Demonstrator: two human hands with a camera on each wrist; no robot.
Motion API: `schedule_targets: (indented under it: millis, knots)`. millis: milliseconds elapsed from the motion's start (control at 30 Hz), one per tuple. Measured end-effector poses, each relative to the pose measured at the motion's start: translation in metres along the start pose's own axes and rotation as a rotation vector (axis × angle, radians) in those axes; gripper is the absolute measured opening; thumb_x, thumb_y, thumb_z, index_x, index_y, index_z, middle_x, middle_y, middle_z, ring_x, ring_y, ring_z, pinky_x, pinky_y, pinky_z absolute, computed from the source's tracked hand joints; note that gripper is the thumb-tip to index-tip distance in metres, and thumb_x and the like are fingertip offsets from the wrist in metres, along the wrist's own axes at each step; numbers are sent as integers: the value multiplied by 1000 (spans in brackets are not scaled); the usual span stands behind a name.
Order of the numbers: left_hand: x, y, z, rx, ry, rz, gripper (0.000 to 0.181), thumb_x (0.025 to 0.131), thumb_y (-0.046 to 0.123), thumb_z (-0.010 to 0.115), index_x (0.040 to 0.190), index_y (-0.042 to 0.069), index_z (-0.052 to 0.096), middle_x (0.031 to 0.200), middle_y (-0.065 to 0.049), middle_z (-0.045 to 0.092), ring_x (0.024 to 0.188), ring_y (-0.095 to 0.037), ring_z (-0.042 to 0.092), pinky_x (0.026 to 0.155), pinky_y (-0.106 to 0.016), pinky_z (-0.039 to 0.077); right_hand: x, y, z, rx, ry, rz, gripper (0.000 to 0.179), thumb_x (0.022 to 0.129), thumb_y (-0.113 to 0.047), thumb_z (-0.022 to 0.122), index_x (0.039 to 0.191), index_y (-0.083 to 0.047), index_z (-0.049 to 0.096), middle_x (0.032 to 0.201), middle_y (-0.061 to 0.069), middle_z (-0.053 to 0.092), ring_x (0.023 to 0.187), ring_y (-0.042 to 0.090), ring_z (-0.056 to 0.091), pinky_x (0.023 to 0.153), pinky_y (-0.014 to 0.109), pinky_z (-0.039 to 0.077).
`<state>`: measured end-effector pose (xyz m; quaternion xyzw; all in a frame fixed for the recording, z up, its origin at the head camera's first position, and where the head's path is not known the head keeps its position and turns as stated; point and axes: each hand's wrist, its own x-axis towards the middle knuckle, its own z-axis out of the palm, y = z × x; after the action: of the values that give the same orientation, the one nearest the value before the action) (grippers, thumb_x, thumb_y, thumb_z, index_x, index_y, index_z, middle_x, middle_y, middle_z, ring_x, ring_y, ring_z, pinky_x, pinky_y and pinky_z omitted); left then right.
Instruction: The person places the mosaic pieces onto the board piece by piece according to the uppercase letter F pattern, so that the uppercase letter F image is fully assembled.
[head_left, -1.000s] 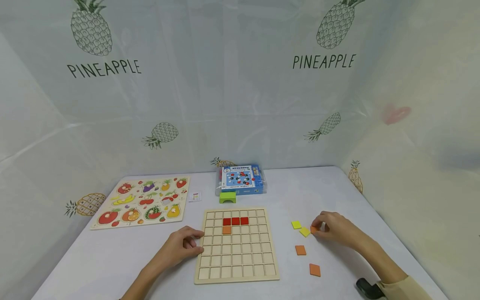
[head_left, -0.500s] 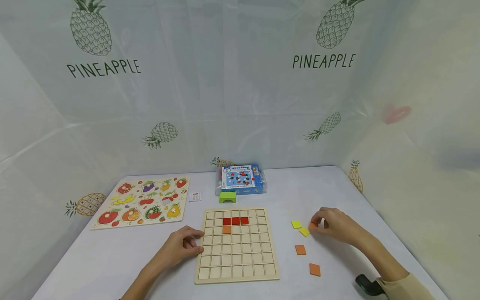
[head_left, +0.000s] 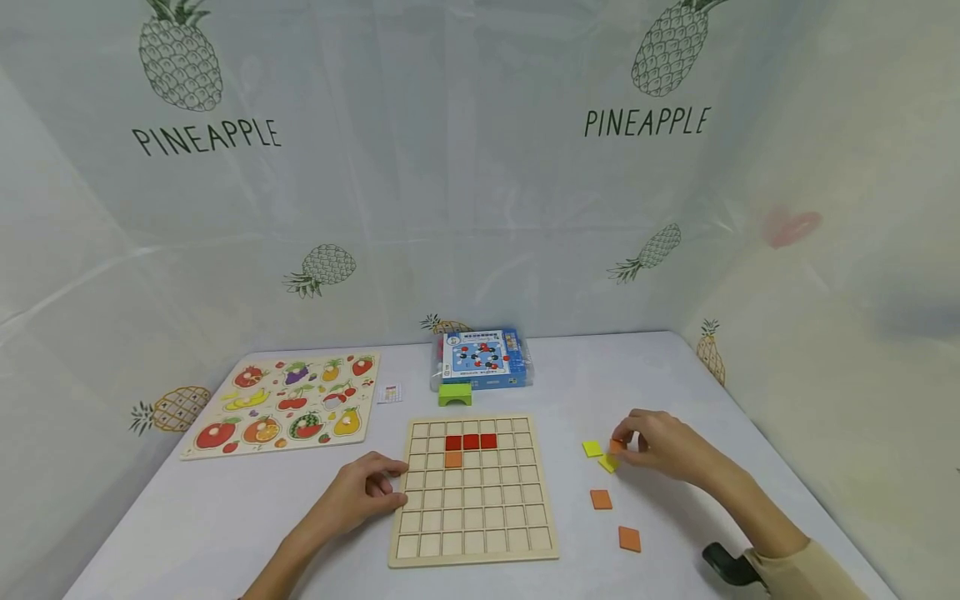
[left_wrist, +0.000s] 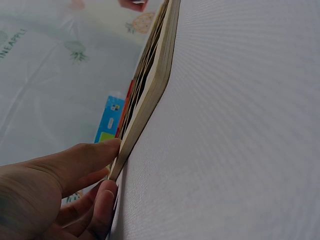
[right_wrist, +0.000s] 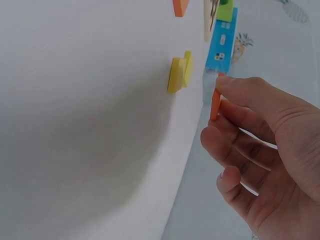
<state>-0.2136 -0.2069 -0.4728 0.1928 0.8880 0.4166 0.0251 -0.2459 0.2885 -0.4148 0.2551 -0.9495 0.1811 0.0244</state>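
Note:
My left hand [head_left: 362, 493] holds the left edge of a wooden grid board [head_left: 472, 521], thumb and fingertips at its rim. In the left wrist view the thumb lies at the top of the board's edge [left_wrist: 145, 100], a curled finger just below. Set in the grid are a row of red square tiles [head_left: 471, 442] and one orange tile [head_left: 453, 459] under the leftmost. Right of the board, my right hand [head_left: 663, 446] pinches another orange tile [right_wrist: 215, 102] between thumb and fingertips, raised off the table. Two yellow tiles [head_left: 592, 449] lie close by on its left.
Two loose orange tiles [head_left: 629, 539] lie nearer the front on the right. Behind the board stand a green arched block [head_left: 455, 395] and a blue box [head_left: 483, 382]. A fruit puzzle board [head_left: 281, 407] and small printed card [head_left: 390, 393] lie at the left.
My right hand has lifted the orange tile and moved it slightly left and away from me, over the yellow tiles in the head view. My left hand has stayed at the board's edge.

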Motion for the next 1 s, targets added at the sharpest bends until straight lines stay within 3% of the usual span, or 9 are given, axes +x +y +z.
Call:
schedule_targets:
  millis: [300,767,1000]
  knots:
    - [-1,-1,0,-2,5,9,41,80,28,81,115,10,70,98,-3,64,70,0,55,62,-18,49,10,-14,3,-3,5,-6,9,82,-19,77,91,-19,73,82,-11,63,66,-1,49,58,16,45]
    - [1,0,-1,5,4,15,41,80,28,81,115,11,70,99,-2,64,71,0,55,63,-18,49,33,-43,16,21,-52,-53,12,83,-20,77,93,-17,73,83,-7,62,68,7,54,59,17,45]
    - [1,0,0,4,9,18,41,80,27,82,115,10,70,98,-2,64,70,0,55,63,-18,49,48,-59,25,19,-56,-103,11,84,-24,77,93,-19,73,84,-8,62,65,3,51,58,17,44]
